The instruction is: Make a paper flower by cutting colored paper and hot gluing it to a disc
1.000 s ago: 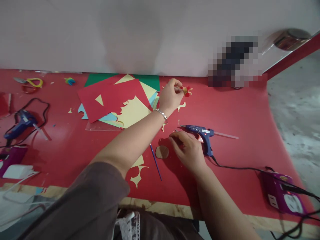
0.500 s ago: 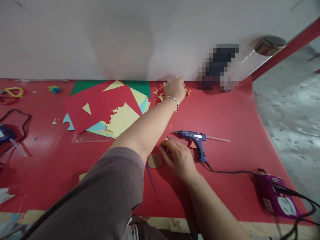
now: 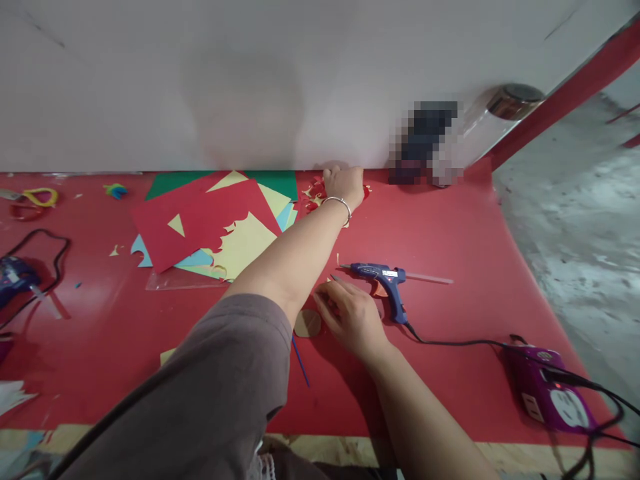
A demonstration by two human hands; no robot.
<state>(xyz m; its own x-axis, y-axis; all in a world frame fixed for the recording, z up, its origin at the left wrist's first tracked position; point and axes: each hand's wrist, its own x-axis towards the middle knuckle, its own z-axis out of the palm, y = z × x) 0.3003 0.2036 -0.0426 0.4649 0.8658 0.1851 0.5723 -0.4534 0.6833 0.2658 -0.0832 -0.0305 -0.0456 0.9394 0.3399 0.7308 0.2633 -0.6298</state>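
Note:
My left hand (image 3: pixel 344 184) reaches to the back of the red table (image 3: pixel 450 227), fingers curled down onto a small pile of red and yellow paper cutouts (image 3: pixel 314 192) by the wall. What its fingers hold is hidden. My right hand (image 3: pixel 350 315) rests on the table near me, fingers pressed together on a small thin piece next to a round tan disc (image 3: pixel 307 323). A blue glue gun (image 3: pixel 383 280) lies just right of that hand.
Red, yellow, green and blue paper sheets (image 3: pixel 210 220) are stacked left of centre. A blue stick (image 3: pixel 300 360) lies by the disc. A purple power strip (image 3: pixel 547 390) sits at the right with the gun's cord. Another glue gun (image 3: pixel 15 275) and yellow scissors (image 3: pixel 35 197) lie far left.
My left hand, which held a small red and yellow paper flower up, has moved back to the wall and lowered onto the cutout pile. My right hand has barely moved.

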